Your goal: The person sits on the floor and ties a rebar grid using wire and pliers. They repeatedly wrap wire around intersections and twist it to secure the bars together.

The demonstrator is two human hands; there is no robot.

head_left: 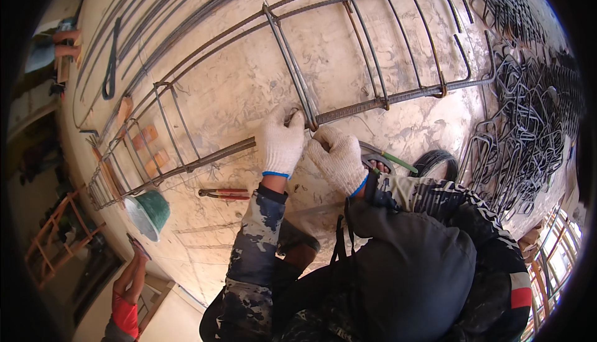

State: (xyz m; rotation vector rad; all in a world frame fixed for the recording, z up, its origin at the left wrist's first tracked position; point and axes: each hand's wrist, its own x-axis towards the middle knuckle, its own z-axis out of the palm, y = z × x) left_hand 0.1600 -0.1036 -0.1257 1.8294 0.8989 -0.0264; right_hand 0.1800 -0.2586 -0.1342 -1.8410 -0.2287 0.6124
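Observation:
A long rebar cage (pixel 348 110) with several stirrups runs across the pale floor in front of me. My left hand (pixel 281 142), in a white knit glove with a blue cuff, is closed at the near bar, left of a stirrup joint (pixel 313 125). Just right of that joint, my right hand (pixel 339 158), gloved alike, has its fingers curled close to the bar. What either hand pinches is hidden. A green-handled tool (pixel 399 161) extends beyond my right hand; its other end is covered, and whether I hold it is unclear.
Red-handled pincers (pixel 225 193) and a green bucket (pixel 149 214) lie to the left. A dark wire coil (pixel 437 165) is right of me. Bent stirrups (pixel 519 130) pile at far right; loose bars (pixel 180 6) lie beyond the cage. Another person's arm (pixel 132 280) shows lower left.

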